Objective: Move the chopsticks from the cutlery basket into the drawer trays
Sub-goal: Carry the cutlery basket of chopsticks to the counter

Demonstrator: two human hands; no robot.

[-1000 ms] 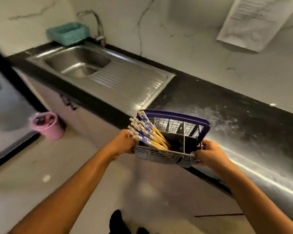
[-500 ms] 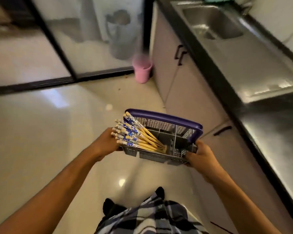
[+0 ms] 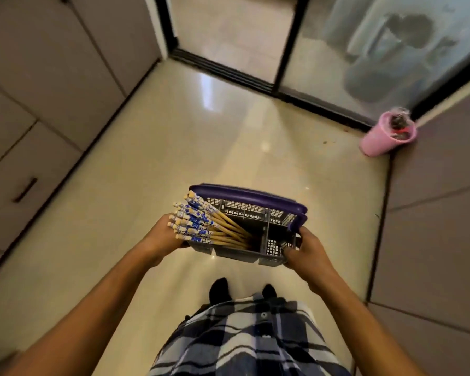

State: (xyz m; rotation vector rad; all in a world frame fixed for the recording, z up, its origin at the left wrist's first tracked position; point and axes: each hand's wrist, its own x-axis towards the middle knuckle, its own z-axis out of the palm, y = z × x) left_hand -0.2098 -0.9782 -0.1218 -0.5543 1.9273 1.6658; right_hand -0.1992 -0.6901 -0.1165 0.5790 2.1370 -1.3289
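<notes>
Person's turned right around from the sink bench: cutlery basket now hangs over open floor, pink bin off right.

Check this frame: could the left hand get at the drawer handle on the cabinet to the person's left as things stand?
Probably not yet. The left hand grips one end of the cutlery basket, the right hand the other, so neither is free. The drawer handle sits well off to the left, across open floor with nothing between.
</notes>
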